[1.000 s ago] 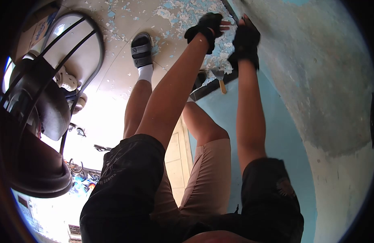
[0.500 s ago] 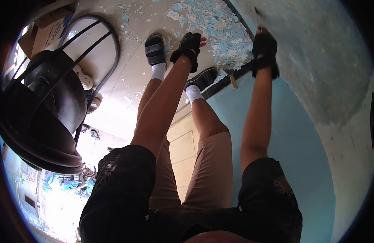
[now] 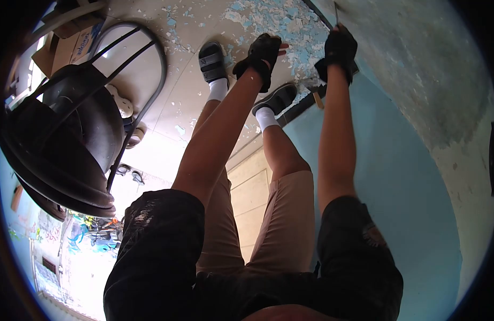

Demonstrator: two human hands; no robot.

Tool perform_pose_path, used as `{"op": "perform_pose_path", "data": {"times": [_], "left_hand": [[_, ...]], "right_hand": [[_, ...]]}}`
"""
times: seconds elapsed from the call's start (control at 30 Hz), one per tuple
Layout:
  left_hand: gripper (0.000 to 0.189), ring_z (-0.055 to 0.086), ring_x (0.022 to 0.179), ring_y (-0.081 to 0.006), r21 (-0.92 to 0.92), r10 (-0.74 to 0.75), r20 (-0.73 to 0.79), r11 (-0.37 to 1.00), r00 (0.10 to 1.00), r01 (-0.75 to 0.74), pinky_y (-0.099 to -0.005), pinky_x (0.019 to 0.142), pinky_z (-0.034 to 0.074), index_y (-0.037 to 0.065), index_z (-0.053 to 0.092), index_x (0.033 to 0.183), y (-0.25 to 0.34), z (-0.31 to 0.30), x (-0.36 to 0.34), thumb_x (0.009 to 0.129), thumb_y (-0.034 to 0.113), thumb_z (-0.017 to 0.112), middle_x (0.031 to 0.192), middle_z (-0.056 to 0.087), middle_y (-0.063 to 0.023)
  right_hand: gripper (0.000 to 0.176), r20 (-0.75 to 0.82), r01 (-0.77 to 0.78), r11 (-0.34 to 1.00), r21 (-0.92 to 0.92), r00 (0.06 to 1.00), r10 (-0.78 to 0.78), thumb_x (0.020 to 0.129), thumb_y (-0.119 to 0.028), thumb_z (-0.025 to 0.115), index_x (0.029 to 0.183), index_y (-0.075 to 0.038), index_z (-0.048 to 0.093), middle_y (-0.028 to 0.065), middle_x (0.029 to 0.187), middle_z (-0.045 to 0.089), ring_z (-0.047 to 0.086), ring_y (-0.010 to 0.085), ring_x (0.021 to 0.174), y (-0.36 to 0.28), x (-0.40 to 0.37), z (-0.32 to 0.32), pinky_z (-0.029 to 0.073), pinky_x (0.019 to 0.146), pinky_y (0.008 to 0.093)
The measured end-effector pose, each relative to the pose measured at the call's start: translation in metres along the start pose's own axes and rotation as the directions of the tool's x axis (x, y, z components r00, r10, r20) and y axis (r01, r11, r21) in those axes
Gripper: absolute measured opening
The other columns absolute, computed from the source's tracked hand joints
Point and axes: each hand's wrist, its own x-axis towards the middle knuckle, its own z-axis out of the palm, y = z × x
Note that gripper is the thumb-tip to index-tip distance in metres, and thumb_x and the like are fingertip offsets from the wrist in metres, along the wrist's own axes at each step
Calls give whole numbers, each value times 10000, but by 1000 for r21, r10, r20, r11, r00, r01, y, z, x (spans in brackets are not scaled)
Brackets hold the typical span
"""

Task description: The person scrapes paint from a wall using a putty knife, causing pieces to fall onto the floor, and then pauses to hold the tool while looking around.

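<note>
My right hand (image 3: 340,49), in a black fingerless glove, is closed round a thin tool (image 3: 336,12) whose narrow end points up along the bare grey plaster of the wall (image 3: 418,69). Its handle is mostly hidden in the fist. Farther left, my left hand (image 3: 265,52) wears a similar glove and hangs over the floor, holding nothing visible, with two fingers sticking out a little apart. Below and between the hands, a wooden-handled tool (image 3: 318,100) lies by the dark strip at the wall's foot. Blue and white paint flakes (image 3: 292,24) cover the floor beyond.
A black chair (image 3: 89,123) with a curved metal frame stands at the left. Behind it is a cardboard box (image 3: 78,47). Light-coloured shoes (image 3: 121,101) sit by the chair. My feet in black sandals (image 3: 212,60) are on the tiled floor, beside the blue lower wall (image 3: 386,176).
My right hand has shifted slightly left and up in view with the thin tool. My left hand appears a little farther right and higher. The camera view has shifted a little.
</note>
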Motion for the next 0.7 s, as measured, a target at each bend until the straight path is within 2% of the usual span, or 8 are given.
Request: {"op": "perform_pose_path", "data": {"times": [0.13,0.2,0.47,0.53,0.57,0.63,0.67,0.7], "left_hand": [[292,656,964,-299,-70,90,-17,993,996,-91,-272,531,451,11,513,1137,-12,7,-1,895,163,453,1064,647,-208],[293,662,937,-299,-44,-33,-34,999,999,32,-286,575,494,1,520,1123,-13,13,-4,899,180,460,1038,651,-214],[300,671,878,-294,-4,-33,-69,999,997,33,-282,551,478,4,522,1117,-21,12,-9,905,211,473,1022,659,-197],[308,667,888,-303,-11,-3,-24,1000,1000,3,-310,604,514,-5,513,1116,-15,8,-12,905,217,475,1010,657,-205],[308,667,888,-303,-9,-8,-23,1000,1000,8,-310,604,514,-5,513,1116,-17,5,-13,905,217,475,1010,657,-205],[301,664,900,-309,-8,72,1,997,997,-72,-312,592,509,-4,508,1116,-22,5,-10,905,206,466,1023,652,-214],[291,665,904,-305,-40,52,-11,998,999,-53,-299,544,475,8,514,1113,-30,6,0,907,206,459,1042,650,-210],[291,665,904,-305,-39,59,-5,998,998,-59,-299,544,475,8,514,1113,-27,10,-1,907,206,459,1042,650,-210]], "right_hand": [[317,233,85,976,-199,972,-37,874,-261,466,995,-66,684,184,969,669,632,339,955,31,43,61,486,842,419],[333,280,47,961,-273,959,33,871,-275,446,975,-71,688,183,984,666,626,343,966,40,46,78,479,852,437],[342,155,-63,980,-190,984,93,866,-263,450,1053,-83,673,174,1043,655,610,320,1023,37,16,8,459,909,409],[360,163,29,964,-264,986,15,864,-272,446,1062,-71,670,170,1072,647,597,304,1056,86,44,55,449,928,398],[374,313,98,908,-407,949,38,864,-277,437,1054,-53,668,171,1094,639,591,300,1071,90,56,67,450,930,387],[380,354,144,878,-457,935,31,862,-284,431,1027,-44,675,176,1080,642,603,310,1048,87,55,85,455,924,399],[376,506,352,740,-573,862,-18,860,-282,422,1004,-54,683,179,1046,651,615,335,1006,58,48,66,465,904,414],[351,377,140,876,-462,925,51,859,-264,434,988,-61,690,173,1012,661,623,351,971,53,37,63,475,878,426]]}}
